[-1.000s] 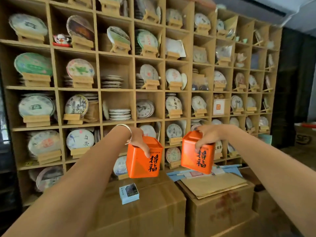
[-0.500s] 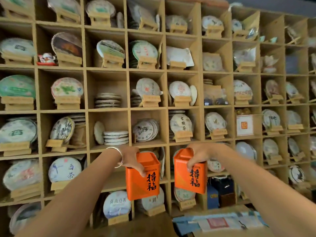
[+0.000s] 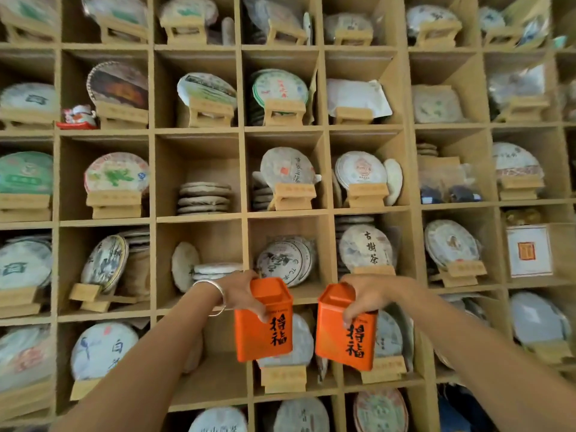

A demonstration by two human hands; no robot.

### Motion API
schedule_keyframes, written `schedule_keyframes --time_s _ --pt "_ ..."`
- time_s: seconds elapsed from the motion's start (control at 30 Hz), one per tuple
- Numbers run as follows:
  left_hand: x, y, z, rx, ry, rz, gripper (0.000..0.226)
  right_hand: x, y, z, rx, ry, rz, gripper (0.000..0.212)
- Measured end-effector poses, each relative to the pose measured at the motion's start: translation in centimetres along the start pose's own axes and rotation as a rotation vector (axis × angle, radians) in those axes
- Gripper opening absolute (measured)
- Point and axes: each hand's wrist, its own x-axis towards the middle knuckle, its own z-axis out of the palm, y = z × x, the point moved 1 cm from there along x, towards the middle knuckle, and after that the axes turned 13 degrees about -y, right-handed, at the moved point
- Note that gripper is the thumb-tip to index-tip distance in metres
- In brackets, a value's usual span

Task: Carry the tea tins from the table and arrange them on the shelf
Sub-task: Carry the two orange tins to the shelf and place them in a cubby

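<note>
Two orange tea tins are held up in front of the wooden cubby shelf (image 3: pixel 199 217), side by side and just apart, neither yet set down. The left tea tin (image 3: pixel 263 322) is gripped at its top by the left hand (image 3: pixel 241 293), fingers curled over the lid edge; a silver bangle (image 3: pixel 215 291) is worn on that wrist. The right tea tin (image 3: pixel 346 328) is gripped the same way by the right hand (image 3: pixel 366 296). Both tins are tilted slightly and carried level with the shelf's lower rows.

The carrying step is judged nearly done, with placement to follow. Most cubbies are filled with tea cakes on wooden stands; the cubby with the flat stack of tea cakes (image 3: pixel 204 198) seems to have spare room, though its depth cannot be told. A free cubby would be needed, and each tin set upright inside it.
</note>
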Motion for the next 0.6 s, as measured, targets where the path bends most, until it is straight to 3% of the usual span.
schedule_keyframes --time_s 0.23,0.6 --pt "11.6 -1.1 -7.7 0.043 0.042 0.005 0.121 8.7 1.9 -6.8 0.022 0.104 -0.050 0.092" --pt "20.7 -3.1 -8.2 0.060 -0.075 -0.110 0.110 16.7 2.0 -9.4 -0.054 -0.039 -0.134 0.082"
